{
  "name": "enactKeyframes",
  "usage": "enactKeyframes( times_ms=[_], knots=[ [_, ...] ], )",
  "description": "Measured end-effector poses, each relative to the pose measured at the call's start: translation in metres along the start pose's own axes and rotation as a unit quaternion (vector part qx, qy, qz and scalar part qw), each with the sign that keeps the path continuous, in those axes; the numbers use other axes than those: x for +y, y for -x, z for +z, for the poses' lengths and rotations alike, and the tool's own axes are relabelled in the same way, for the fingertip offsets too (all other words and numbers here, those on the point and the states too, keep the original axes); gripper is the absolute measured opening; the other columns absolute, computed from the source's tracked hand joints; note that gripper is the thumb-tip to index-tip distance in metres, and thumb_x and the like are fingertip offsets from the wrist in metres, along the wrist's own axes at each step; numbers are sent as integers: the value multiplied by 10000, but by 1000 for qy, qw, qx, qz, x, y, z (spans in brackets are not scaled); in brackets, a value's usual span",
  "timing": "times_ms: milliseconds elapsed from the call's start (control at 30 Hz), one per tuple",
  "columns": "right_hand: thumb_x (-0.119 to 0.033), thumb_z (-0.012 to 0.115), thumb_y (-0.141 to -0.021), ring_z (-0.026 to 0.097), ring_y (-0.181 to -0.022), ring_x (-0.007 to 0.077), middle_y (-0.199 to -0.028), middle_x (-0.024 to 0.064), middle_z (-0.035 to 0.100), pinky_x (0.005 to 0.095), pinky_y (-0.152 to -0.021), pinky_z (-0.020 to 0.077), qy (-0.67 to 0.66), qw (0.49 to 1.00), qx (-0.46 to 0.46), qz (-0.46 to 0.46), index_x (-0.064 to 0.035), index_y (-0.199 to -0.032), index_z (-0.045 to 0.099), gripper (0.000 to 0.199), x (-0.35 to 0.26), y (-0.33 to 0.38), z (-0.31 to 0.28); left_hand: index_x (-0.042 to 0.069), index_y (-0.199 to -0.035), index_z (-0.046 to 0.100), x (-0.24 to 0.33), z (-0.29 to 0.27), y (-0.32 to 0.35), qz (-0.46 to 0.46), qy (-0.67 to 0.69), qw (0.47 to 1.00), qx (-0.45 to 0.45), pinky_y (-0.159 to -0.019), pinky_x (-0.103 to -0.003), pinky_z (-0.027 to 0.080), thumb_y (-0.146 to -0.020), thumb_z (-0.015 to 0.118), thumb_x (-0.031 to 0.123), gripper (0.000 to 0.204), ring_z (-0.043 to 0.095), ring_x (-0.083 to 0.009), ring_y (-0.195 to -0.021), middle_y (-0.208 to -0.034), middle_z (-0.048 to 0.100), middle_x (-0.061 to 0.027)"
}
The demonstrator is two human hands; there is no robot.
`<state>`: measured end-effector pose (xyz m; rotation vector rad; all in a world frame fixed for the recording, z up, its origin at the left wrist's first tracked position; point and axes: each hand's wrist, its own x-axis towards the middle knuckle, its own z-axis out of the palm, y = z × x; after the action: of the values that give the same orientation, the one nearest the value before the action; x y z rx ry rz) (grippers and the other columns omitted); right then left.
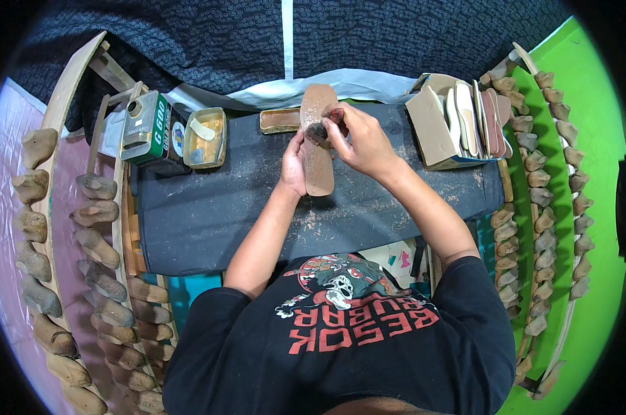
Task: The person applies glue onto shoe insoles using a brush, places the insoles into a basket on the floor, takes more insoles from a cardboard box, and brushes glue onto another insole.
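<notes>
A long brown shoe sole [318,104] lies lengthwise on the dark work table [209,207]. My left hand [294,166] grips its left edge and holds it steady. My right hand [358,138] is closed on a small dark brush [318,131] with a reddish handle, pressed against the upper middle of the sole.
An open tin of yellowish glue [205,137] and a green can [144,128] stand at the table's left. A flat tin [279,120] lies beside the sole. A box of soles [458,121] sits at the right. Racks of wooden shoe lasts [95,242] [541,207] flank both sides.
</notes>
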<state>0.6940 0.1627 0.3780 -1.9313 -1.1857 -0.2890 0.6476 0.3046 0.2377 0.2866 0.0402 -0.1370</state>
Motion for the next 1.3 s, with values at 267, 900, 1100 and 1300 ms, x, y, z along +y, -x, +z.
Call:
enactKeyframes(
  times_ms=[267, 900, 1100, 1300],
  knots=[
    [-50, 679, -901, 643, -726, 333, -842, 167, 621, 404, -654, 523, 5, 995, -80, -60, 19, -983, 605, 130, -16, 27, 16, 91, -1360, 566, 8, -11, 10, 71, -76, 993, 48, -934, -404, 560, -1082, 339, 438, 499, 686, -232, -1055, -1214, 690, -88],
    [-168, 601, -965, 680, -881, 460, -909, 291, 692, 533, -800, 529, 62, 987, -106, 104, 36, -997, 624, 208, 127, -47, 127, 92, -1529, 403, 46, -50, 105, 255, -45, 963, 75, -767, -364, 606, -1097, 296, 457, 576, 682, -232, -932, -1551, 458, -157],
    [-184, 610, -975, 677, -880, 471, -926, 292, 695, 522, -801, 534, 35, 985, -116, 126, 46, -1002, 632, 232, 129, -61, 152, 97, -1516, 418, 44, -66, 115, 222, -34, 970, 96, -740, -383, 594, -1093, 299, 485, 586, 681, -232, -917, -1541, 471, -157],
    [-199, 629, -993, 738, -784, 330, -876, 223, 732, 432, -714, 580, -101, 970, -41, 217, 56, -1006, 644, 256, 166, -56, 142, 95, -1481, 465, 37, -45, 85, 222, -20, 970, 96, -747, -373, 616, -1090, 305, 495, 582, 704, -239, -907, -1439, 579, -141]
  ],
)
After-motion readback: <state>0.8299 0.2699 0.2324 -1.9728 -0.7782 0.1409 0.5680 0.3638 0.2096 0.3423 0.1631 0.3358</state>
